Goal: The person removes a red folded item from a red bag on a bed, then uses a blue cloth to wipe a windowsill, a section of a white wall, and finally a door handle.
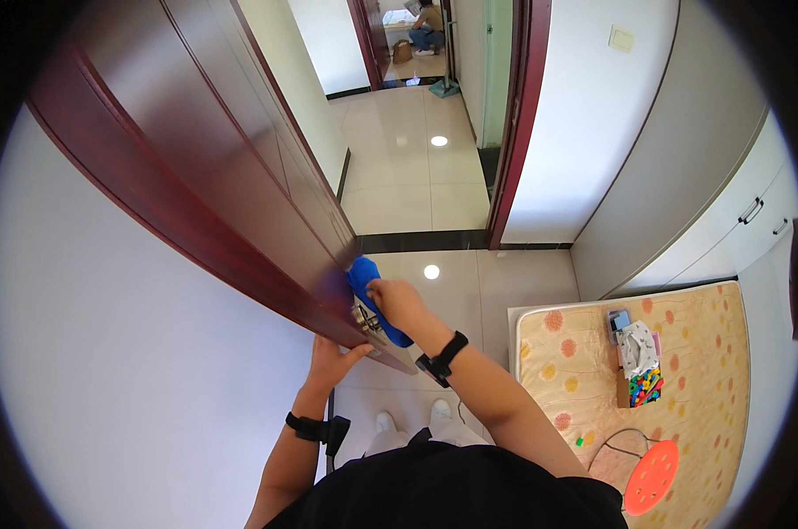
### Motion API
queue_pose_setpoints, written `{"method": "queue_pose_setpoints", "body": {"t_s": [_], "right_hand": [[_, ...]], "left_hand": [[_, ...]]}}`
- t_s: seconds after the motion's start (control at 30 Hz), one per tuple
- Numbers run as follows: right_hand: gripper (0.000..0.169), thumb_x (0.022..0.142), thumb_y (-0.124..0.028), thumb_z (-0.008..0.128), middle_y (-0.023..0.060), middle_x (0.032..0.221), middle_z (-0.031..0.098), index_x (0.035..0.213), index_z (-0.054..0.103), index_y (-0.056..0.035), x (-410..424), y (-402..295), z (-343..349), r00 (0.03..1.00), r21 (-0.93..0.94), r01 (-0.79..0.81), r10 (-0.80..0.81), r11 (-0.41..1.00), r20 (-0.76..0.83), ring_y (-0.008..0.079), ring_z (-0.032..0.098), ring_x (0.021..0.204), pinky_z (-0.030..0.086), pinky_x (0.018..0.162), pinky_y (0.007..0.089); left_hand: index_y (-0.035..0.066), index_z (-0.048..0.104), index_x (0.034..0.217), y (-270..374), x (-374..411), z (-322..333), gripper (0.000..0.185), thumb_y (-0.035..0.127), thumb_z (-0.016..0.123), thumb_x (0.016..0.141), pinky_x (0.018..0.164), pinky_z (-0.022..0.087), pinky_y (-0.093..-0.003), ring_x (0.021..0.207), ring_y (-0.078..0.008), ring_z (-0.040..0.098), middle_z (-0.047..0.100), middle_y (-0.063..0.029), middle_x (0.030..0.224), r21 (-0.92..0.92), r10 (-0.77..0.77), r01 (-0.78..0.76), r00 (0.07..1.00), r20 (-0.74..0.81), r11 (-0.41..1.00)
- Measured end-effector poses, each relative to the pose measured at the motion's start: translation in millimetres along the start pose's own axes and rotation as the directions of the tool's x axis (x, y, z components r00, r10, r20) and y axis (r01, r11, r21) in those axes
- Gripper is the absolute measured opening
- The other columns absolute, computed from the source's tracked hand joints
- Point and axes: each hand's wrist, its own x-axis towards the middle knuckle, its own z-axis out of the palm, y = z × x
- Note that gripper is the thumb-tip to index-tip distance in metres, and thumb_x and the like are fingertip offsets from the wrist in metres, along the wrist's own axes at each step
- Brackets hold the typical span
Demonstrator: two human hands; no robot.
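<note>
A dark red wooden door [233, 178] stands swung inward at my left. My right hand [399, 305] grips a blue cloth [364, 272] against the door's face, just above the metal door handle [367, 319]. Part of the cloth hangs down beside the handle. Around the door's free edge, below the handle, my left hand [334, 360] holds on, with the thumb on the near side and the other fingers hidden behind the door.
At the right a bare mattress [571, 410] carries a box of colourful plastic blocks [645, 389], a tissue pack [637, 347] and an orange stool [651, 477]. Beyond the doorway, a person [427, 30] crouches in a far room. A dustpan [444, 88] stands in the hallway.
</note>
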Motion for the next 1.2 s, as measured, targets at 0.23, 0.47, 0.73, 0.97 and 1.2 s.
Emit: {"method": "queue_pose_setpoints", "body": {"t_s": [0.23, 0.47, 0.73, 0.97, 1.2], "right_hand": [[0.020, 0.088, -0.022, 0.055, 0.0197, 0.081, 0.064, 0.095, 0.063, -0.0054, -37, -15, -3, 0.998, -0.063, -0.048, 0.051, 0.997, 0.040, 0.0398, 0.061, 0.077, 0.048, 0.069, 0.0471], [0.020, 0.088, -0.023, 0.055, 0.0202, 0.083, 0.064, 0.095, 0.064, -0.0059, 20, 8, 4, 0.998, -0.011, -0.011, 0.010, 1.000, -0.058, 0.0396, 0.061, 0.079, 0.048, 0.069, 0.0469], [0.019, 0.088, -0.020, 0.055, 0.0201, 0.083, 0.064, 0.098, 0.064, -0.0065, -27, -9, -5, 1.000, -0.040, -0.018, 0.019, 0.999, 0.005, 0.0395, 0.060, 0.078, 0.048, 0.070, 0.0463], [0.017, 0.089, -0.019, 0.052, 0.0218, 0.080, 0.062, 0.092, 0.059, -0.0038, -9, -3, -7, 0.996, 0.036, 0.000, 0.003, 0.999, -0.089, 0.0413, 0.059, 0.076, 0.046, 0.066, 0.0486], [0.017, 0.088, -0.017, 0.054, 0.0209, 0.080, 0.063, 0.098, 0.060, -0.0062, -12, -7, 3, 0.987, -0.009, -0.009, 0.007, 1.000, -0.161, 0.0397, 0.060, 0.077, 0.047, 0.067, 0.0469]], "left_hand": [[0.004, 0.066, 0.091, 0, -7, -1, 0.038, 0.023, 0.082, 0.062, 0.087, 0.042, -0.0429, 0.098, -0.0339, 0.055, 0.061, -0.0138, 0.102, 0.060, 0.035, -0.036, 0.999, 0.010, 0.998], [0.004, 0.064, 0.098, -12, 4, 4, 0.043, 0.022, 0.082, 0.063, 0.092, 0.039, -0.0434, 0.105, -0.0358, 0.051, 0.059, -0.0146, 0.108, 0.101, 0.058, -0.059, 0.998, 0.012, 0.993], [0.004, 0.064, 0.101, -15, 1, 5, 0.046, 0.022, 0.082, 0.063, 0.095, 0.037, -0.0448, 0.107, -0.0365, 0.049, 0.056, -0.0163, 0.113, 0.024, 0.006, -0.006, 1.000, 0.012, 1.000], [0.003, 0.062, 0.100, -12, 4, 7, 0.047, 0.021, 0.083, 0.063, 0.093, 0.038, -0.0444, 0.106, -0.0364, 0.049, 0.055, -0.0171, 0.112, 0.051, -0.007, 0.006, 1.000, 0.018, 0.999], [0.002, 0.058, 0.107, -27, 16, 10, 0.054, 0.022, 0.083, 0.064, 0.092, 0.039, -0.0438, 0.107, -0.0375, 0.048, 0.052, -0.0180, 0.114, 0.052, 0.032, -0.030, 0.999, -0.035, 0.998]]}}
